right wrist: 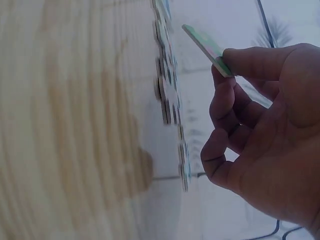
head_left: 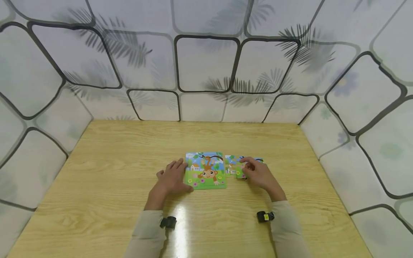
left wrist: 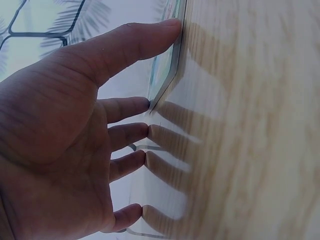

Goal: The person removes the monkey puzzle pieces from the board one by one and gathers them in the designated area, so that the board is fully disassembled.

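Observation:
A square puzzle board (head_left: pixel 206 163) with a hanging monkey picture lies flat on the table. My left hand (head_left: pixel 172 178) is at its left side, fingers fairly straight and spread, the thumb touching the near edge in the left wrist view. The index fingertip is right at the board's corner (left wrist: pixel 170 70). My right hand (head_left: pixel 260 175) pinches a mostly green puzzle piece (right wrist: pixel 205 46) between thumb and index finger, its other fingers curled. In the right wrist view this piece is tilted, raised above the table. Loose puzzle pieces (head_left: pixel 230 161) lie just right of the board, partly hidden by the right hand.
The wood-grain table (head_left: pixel 129 150) meets patterned walls (head_left: pixel 206 64) at the back and on both sides. Black wrist cameras sit by the left sleeve (head_left: pixel 146 229) and the right sleeve (head_left: pixel 287 225). Light glares on the table between the forearms.

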`<control>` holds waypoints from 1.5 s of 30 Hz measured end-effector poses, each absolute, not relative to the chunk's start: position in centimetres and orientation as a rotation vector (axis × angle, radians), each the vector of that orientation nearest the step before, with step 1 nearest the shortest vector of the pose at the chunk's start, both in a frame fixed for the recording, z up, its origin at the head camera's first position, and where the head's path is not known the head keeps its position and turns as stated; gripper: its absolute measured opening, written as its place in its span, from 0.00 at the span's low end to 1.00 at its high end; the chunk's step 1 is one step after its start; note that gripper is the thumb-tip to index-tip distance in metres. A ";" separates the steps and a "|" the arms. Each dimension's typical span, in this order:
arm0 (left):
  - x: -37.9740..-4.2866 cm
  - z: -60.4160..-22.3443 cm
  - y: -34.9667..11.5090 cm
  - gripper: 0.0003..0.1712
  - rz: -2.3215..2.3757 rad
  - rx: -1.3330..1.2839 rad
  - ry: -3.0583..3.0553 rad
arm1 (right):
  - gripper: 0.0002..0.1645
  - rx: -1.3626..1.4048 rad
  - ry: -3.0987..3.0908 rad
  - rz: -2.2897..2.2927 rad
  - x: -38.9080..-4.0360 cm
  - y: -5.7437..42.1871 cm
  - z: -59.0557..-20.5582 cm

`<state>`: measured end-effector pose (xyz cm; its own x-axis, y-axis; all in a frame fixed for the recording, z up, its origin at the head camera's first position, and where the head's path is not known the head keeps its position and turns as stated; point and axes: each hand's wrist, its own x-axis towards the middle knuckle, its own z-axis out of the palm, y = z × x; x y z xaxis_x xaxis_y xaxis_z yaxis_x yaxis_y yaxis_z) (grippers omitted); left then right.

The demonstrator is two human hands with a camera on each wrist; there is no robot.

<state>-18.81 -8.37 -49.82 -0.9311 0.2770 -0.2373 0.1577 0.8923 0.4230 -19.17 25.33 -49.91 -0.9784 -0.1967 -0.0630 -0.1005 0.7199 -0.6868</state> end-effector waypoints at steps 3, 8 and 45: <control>-18.8 -49.9 -8.4 0.55 0.587 0.324 2.764 | 0.19 -0.157 2.807 -1.084 -18.9 26.5 -50.1; -18.7 -49.9 -8.6 0.55 0.583 0.310 2.761 | 0.19 -0.050 2.801 -1.069 -18.6 28.1 -50.4; -18.8 -49.8 -8.4 0.55 0.604 0.333 2.752 | 0.18 0.142 2.839 -0.822 -17.7 30.4 -50.0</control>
